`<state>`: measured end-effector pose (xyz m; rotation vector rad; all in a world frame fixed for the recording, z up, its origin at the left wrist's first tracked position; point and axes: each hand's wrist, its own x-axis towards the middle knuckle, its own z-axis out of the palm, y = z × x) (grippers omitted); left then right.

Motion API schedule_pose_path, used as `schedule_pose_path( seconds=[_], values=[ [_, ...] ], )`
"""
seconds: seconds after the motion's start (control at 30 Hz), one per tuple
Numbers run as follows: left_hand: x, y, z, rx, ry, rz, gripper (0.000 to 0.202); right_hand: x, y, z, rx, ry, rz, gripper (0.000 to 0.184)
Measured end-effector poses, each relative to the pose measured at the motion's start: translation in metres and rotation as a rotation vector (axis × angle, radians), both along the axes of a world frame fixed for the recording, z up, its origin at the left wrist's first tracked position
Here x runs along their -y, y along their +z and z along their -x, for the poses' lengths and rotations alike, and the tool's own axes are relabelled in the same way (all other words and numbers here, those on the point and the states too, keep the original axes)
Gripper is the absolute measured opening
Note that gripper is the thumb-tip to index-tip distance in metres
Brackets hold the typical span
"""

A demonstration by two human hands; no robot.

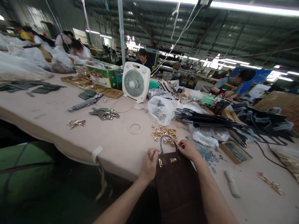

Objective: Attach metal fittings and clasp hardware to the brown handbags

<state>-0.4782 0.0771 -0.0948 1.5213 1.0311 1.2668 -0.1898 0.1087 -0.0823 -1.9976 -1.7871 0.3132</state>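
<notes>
A dark brown handbag (177, 183) lies at the table's front edge, its top pointing away from me. Its looped handle (164, 138) is wrapped in clear film, and gold fittings (173, 160) sit near the top edge. My left hand (149, 163) is closed at the bag's upper left corner, fingers curled, with the fingertips partly hidden. At the upper right, my right hand (188, 150) pinches the bag beside the handle's base. Just beyond the handle lies a pile of small gold metal fittings (163, 132).
A white box fan (136, 81) stands at the back. Around it lie a tape roll (135, 128), a soldering-iron-like tool (81, 105), dark strips with metal clasps (105, 113) and plastic bags (161, 110). Stacked black pieces (210, 119) are at right. Several people work beyond the table.
</notes>
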Motion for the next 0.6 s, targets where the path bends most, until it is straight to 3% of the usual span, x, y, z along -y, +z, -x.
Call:
schedule_pose_path(
  seconds=[0.23,0.33,0.4,0.5,0.6],
  values=[
    [-0.006,0.000,-0.003,-0.047,0.030,0.021,0.025,0.021,0.002,-0.004,0.008,-0.147,-0.202,0.024],
    [-0.007,-0.001,-0.005,-0.069,0.047,-0.006,0.020,0.042,0.009,-0.005,-0.133,-0.326,-0.453,0.036],
    [-0.006,-0.003,-0.007,-0.080,0.059,-0.021,0.016,0.059,0.009,-0.001,-0.335,-0.439,-0.552,0.043],
    [-0.006,-0.008,-0.010,-0.068,0.087,-0.029,0.012,0.085,-0.002,0.011,-0.668,-0.477,-0.490,0.052],
    [-0.011,-0.010,-0.008,0.001,0.169,-0.025,0.017,0.106,-0.020,0.028,-0.834,-0.436,-0.408,0.052]
  ],
)
